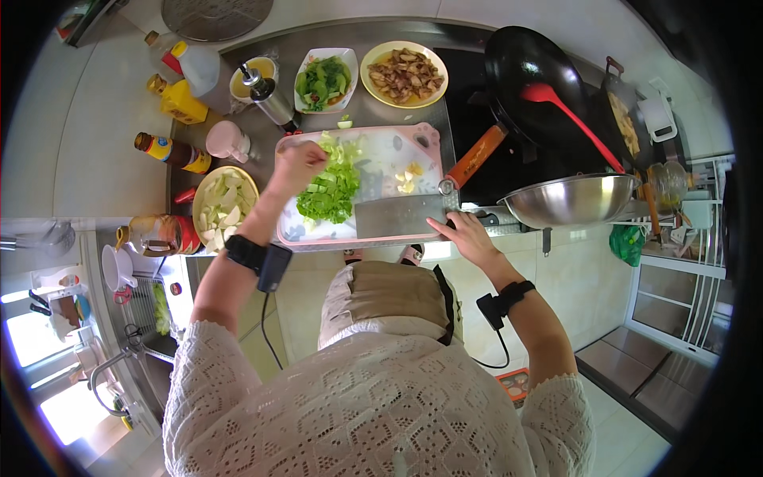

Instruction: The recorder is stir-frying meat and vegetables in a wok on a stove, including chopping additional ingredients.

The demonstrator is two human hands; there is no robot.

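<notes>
A pink-rimmed cutting board (381, 155) lies on the counter before me. Cut green lettuce (328, 194) is heaped on its left part, with pale pieces towards the top. Over the board's upper left, my left hand (303, 164) has its fingers pinched together beside the lettuce; whether they hold a small piece I cannot tell. A wide cleaver (396, 216) lies flat along the near edge, its blade beside the lettuce. My right hand (468, 235) is at the handle end of the cleaver, index finger stretched towards the blade. Peeled garlic (405, 182) sits at the board's right.
Behind the board stand a plate of browned food (405, 74), a dish of cooked greens (323, 82) and an oil dispenser (268, 98). To the right are a black wok (536, 71) with a red ladle (566, 110) and a steel bowl (569, 200). A bowl of pale slices (223, 206) stands left.
</notes>
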